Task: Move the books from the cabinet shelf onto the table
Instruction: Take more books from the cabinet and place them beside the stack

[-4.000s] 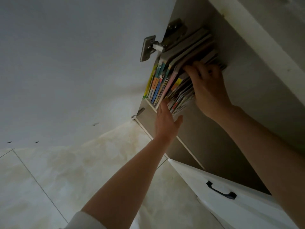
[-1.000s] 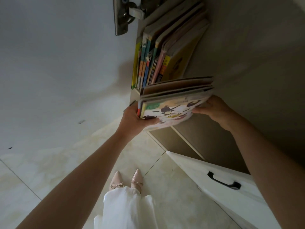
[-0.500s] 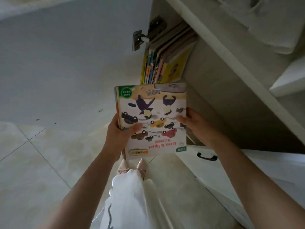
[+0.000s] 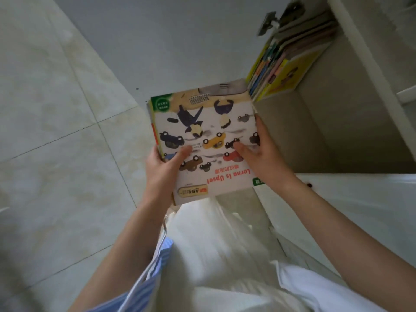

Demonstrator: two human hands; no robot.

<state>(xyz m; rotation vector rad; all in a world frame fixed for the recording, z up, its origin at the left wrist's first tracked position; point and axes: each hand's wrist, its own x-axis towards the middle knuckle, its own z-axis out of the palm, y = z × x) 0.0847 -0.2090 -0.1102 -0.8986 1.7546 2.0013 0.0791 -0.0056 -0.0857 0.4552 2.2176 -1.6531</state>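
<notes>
Gripping a stack of picture books [image 4: 209,140] flat over the floor tiles [image 4: 56,154]: left hand [image 4: 165,167] curls round the spine edge, right hand [image 4: 258,154] clamps the opposite edge. Title reads upside-down, cover top nearest the wearer. Remaining books [image 4: 286,61] stand in the cabinet shelf [image 4: 319,131].

Two hands [image 4: 166,170] [image 4: 263,158]; one held stack of books [image 4: 202,140], count unclear; shelf row [image 4: 281,61] uncountable; one hinge [image 4: 270,21].
</notes>
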